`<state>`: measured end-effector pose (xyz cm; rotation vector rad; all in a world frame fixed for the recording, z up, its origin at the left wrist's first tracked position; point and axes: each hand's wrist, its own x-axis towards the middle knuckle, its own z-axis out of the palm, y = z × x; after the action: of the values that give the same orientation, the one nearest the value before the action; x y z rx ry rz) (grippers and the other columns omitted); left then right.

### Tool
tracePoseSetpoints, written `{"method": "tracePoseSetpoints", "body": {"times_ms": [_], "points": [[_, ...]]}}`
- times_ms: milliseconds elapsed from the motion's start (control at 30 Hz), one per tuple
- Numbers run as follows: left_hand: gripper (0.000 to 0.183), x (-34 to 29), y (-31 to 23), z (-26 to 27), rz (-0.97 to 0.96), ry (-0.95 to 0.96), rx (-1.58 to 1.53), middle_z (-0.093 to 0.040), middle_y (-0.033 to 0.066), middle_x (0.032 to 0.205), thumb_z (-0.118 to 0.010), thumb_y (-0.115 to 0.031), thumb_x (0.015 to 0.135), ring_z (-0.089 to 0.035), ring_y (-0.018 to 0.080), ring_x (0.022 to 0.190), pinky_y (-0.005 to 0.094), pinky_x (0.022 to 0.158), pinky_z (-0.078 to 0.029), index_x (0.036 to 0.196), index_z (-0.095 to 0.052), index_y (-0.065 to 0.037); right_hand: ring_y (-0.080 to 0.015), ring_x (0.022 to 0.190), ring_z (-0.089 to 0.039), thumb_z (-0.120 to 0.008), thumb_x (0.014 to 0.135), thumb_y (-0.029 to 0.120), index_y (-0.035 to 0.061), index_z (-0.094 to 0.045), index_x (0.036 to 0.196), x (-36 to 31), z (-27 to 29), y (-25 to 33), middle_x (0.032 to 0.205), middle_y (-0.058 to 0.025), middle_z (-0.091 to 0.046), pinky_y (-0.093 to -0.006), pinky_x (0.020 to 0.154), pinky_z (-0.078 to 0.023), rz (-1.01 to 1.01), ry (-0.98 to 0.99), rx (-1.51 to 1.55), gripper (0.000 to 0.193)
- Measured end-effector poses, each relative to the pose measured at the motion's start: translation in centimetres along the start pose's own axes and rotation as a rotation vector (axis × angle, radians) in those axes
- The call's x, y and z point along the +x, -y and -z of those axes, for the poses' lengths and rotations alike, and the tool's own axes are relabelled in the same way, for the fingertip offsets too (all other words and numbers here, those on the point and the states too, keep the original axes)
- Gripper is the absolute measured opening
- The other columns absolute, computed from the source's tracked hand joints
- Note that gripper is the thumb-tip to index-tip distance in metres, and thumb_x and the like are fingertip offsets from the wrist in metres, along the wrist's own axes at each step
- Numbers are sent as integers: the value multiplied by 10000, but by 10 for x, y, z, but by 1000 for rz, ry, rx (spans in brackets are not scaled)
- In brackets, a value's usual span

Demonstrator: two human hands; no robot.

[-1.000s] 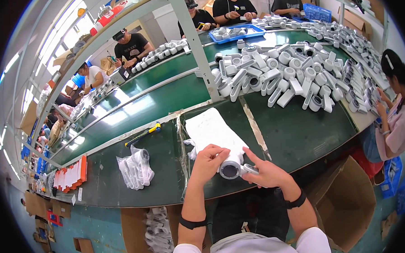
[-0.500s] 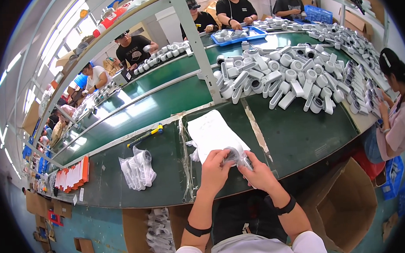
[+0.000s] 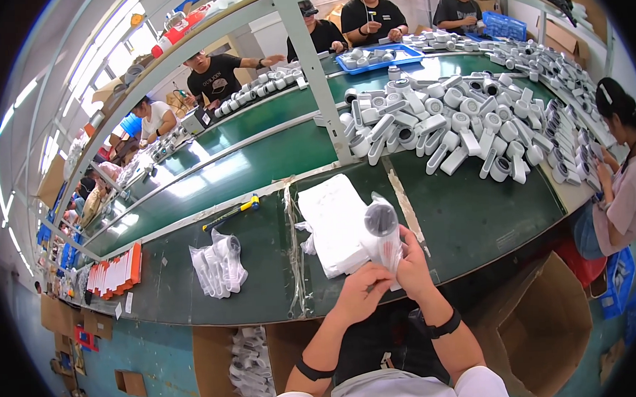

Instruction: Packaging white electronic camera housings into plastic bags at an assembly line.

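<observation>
A white-grey plastic device with a round head and a straight handle (image 3: 382, 227) stands head-up in a clear plastic bag, just over the bench edge. My right hand (image 3: 413, 267) is closed around its handle from the right. At the lower end of the bag, my left hand (image 3: 365, 293) pinches the plastic with thumb and fingers; part of the grip is hidden. Behind my hands lies a stack of thin white plastic bags (image 3: 327, 216). To the left, several bagged devices (image 3: 218, 265) lie together on the dark green bench.
A big heap of unbagged devices (image 3: 464, 125) covers the right rear. A yellow-and-black hammer (image 3: 231, 212) and orange-white cards (image 3: 115, 272) lie left. Below are a box of bagged devices (image 3: 252, 372) and an open carton (image 3: 533, 331). Co-workers sit around the line; a metal post (image 3: 313, 78) rises ahead.
The device has turned head-up inside its bag. My left hand has moved from its head down to the bag's lower end; my right hand has shifted slightly up along the handle.
</observation>
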<state>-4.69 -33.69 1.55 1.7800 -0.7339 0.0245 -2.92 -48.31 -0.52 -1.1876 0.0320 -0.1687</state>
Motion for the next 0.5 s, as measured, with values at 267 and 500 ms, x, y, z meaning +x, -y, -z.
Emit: {"method": "tracePoseSetpoints", "body": {"times_ms": [267,500], "points": [[293,-4,18,4,321,-490,-515,-548,80,1116,-617,-17,912,-568,151,1016,316,781,-563,1190,-527,-6,-92,865,-583,-473,1024,241,31,-523,1155,-8,-14,12,988,-39,-625,-253,750,-486,-101,-13,177,252],[444,-10,12,-18,583,-174,-994,-500,74,1342,-505,-219,1006,-565,201,1174,397,874,-548,1406,-336,-129,-253,917,-614,-555,908,86,-6,-616,1129,-14,-38,8,897,-128,-652,-348,805,-485,166,-200,-428,247]]}}
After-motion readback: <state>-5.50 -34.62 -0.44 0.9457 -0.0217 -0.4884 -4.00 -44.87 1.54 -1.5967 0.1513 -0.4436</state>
